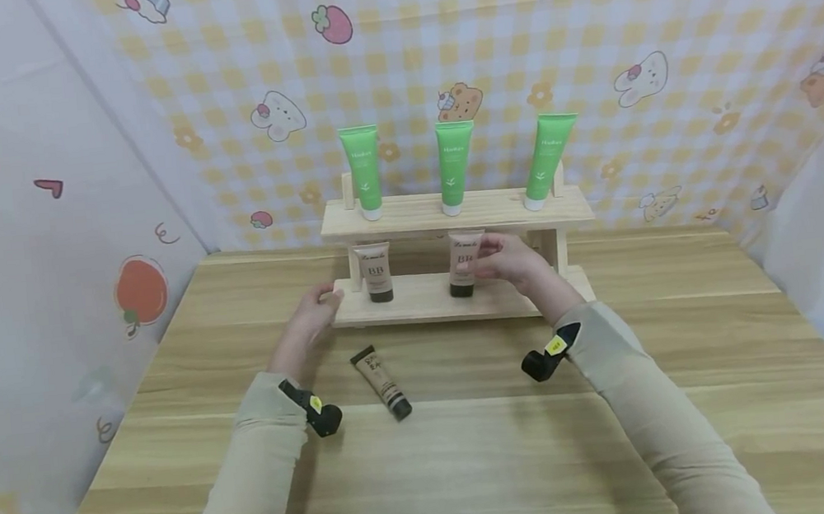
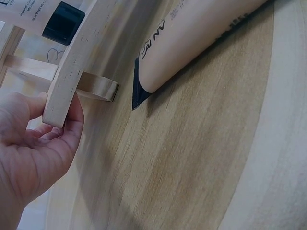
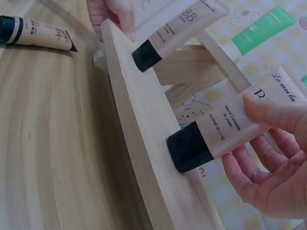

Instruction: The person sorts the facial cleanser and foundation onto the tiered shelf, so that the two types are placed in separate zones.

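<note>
My right hand pinches a pinkish-beige BB cream tube between thumb and fingers. The tube stands on its black cap at the middle of the wooden rack's lower shelf. With thumb above and fingers beneath, my left hand grips the left end of that shelf. A second BB cream tube stands cap down near the shelf's left side. On the table in front of the rack lies a beige tube with black ends, its printing reversed in the head view.
Three green tubes stand on white caps along the upper shelf; the right one leans. Behind the rack hangs a yellow checked cloth with cartoon prints. The wood-grain table runs beneath everything. White cloth hangs at the left.
</note>
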Motion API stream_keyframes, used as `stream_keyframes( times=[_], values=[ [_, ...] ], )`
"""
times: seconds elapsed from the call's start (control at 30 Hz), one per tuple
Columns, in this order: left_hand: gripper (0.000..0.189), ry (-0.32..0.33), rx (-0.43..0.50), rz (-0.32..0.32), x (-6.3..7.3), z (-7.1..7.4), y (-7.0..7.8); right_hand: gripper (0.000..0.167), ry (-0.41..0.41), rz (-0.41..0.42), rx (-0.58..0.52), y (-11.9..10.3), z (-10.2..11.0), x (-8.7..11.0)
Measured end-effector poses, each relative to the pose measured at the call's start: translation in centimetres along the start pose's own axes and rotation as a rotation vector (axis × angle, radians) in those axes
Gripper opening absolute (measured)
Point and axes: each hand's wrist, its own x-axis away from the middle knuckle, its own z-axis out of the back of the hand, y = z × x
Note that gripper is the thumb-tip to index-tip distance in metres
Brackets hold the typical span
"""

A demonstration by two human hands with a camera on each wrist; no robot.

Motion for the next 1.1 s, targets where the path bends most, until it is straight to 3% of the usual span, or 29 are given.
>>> stream_keyframes(
  times=[0.63, 1.1],
  values=[
    [0.058, -0.002, -0.006, -0.006, -0.29, 0.01, -0.16, 0.057, -0.073, -0.014, 0.004, 0.63, 0.33, -0.3],
    [0.058, -0.009, 0.027, 0.0, -0.21, 0.05, -0.07, 0.059, -0.076, -0.05, 0.004, 0.92, 0.32, 0.02]
  ],
)
